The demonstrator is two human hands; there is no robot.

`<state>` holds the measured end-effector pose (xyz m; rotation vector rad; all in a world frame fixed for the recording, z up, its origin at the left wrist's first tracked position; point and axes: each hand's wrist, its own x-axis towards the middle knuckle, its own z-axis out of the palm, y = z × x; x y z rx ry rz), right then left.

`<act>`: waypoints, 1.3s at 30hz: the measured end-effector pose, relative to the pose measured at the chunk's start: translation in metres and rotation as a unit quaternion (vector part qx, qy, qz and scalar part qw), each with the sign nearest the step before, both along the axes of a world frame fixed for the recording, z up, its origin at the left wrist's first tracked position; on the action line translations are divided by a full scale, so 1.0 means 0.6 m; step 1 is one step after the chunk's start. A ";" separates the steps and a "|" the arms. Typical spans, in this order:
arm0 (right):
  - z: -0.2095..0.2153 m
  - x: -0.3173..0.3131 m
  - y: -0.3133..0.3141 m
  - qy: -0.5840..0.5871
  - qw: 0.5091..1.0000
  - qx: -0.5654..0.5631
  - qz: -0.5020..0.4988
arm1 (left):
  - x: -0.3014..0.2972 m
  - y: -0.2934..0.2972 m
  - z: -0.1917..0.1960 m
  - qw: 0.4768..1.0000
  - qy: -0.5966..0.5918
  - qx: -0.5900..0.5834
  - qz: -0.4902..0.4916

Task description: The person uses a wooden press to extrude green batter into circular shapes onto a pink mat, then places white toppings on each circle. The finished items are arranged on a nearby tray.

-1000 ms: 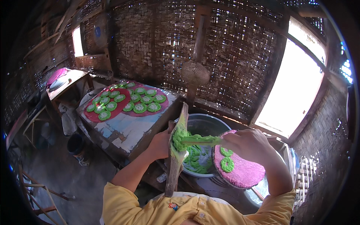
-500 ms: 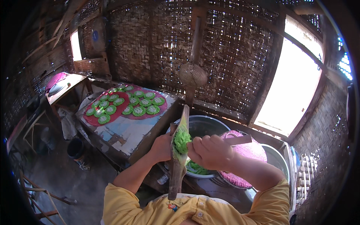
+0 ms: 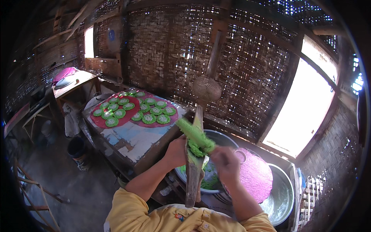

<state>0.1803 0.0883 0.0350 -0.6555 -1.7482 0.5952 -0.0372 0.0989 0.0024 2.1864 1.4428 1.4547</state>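
In front of my body a long wooden piece with a hollow (image 3: pixel 192 181) stands slanted, with green dough (image 3: pixel 197 147) in its middle. My left hand (image 3: pixel 176 151) is closed on its left side. My right hand (image 3: pixel 226 159), smeared by motion, is at the right of the hollow. From it a flat paddle-like stick (image 3: pixel 191 130), coated in green, reaches up and left across the wood. The fingers around its handle are blurred. Behind and below, a large basin (image 3: pixel 226 136) holds more green dough, partly hidden by the wood and my right arm.
A round pink textured sheet (image 3: pixel 255 176) leans over a second basin (image 3: pixel 288 189) at the right. On the low table (image 3: pixel 135 149) at left lie round red and pink mats with several green ringed cakes (image 3: pixel 155 111). A dark bucket (image 3: pixel 78 149) stands on the floor. A woven wall rises behind.
My right hand has moved down, and the stick, which pointed right, now points up and left with green dough along it. My left hand keeps its hold. The view has shifted slightly.
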 end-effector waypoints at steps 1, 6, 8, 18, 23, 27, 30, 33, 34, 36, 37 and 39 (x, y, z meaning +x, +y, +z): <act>-0.021 0.007 -0.009 -0.044 0.998 -0.040 -0.034 | -0.002 0.001 0.001 1.000 -0.023 -0.004 -0.009; -0.038 0.066 -0.006 -0.082 0.991 0.035 -0.095 | -0.027 -0.007 0.005 0.865 -0.435 -0.141 -0.206; -0.024 0.072 0.007 -0.068 0.985 0.050 -0.151 | -0.018 -0.006 -0.002 0.926 -0.327 -0.100 -0.161; -0.014 0.032 -0.022 -0.094 0.979 0.181 -0.020 | -0.018 0.017 -0.014 0.951 -0.204 -0.202 -0.113; 0.000 0.012 0.029 -0.139 0.949 0.201 -0.200 | -0.005 0.021 -0.047 0.929 -0.275 -0.109 -0.223; -0.027 0.011 0.015 -0.171 0.943 0.250 -0.137 | -0.025 0.050 -0.094 0.804 -0.501 -0.180 -0.266; -0.054 0.034 0.009 -0.138 0.989 0.046 -0.016 | -0.072 0.059 -0.103 0.838 -0.479 -0.147 -0.214; -0.094 0.059 0.046 -0.125 0.967 -0.219 -0.029 | -0.123 0.020 -0.089 0.863 -0.457 -0.103 -0.191; -0.113 0.063 0.062 -0.117 0.948 -0.293 -0.043 | -0.136 0.010 -0.077 0.874 -0.453 -0.134 -0.108; -0.158 0.063 0.081 -0.092 0.887 -0.451 0.040 | -0.142 -0.008 -0.058 0.835 -0.490 -0.057 -0.243; -0.178 0.055 0.087 -0.022 0.852 -0.516 0.081 | -0.141 -0.013 -0.049 0.812 -0.511 -0.018 -0.282; -0.202 0.034 0.092 0.055 0.790 -0.600 0.116 | -0.125 -0.010 -0.035 0.737 -0.553 0.002 -0.389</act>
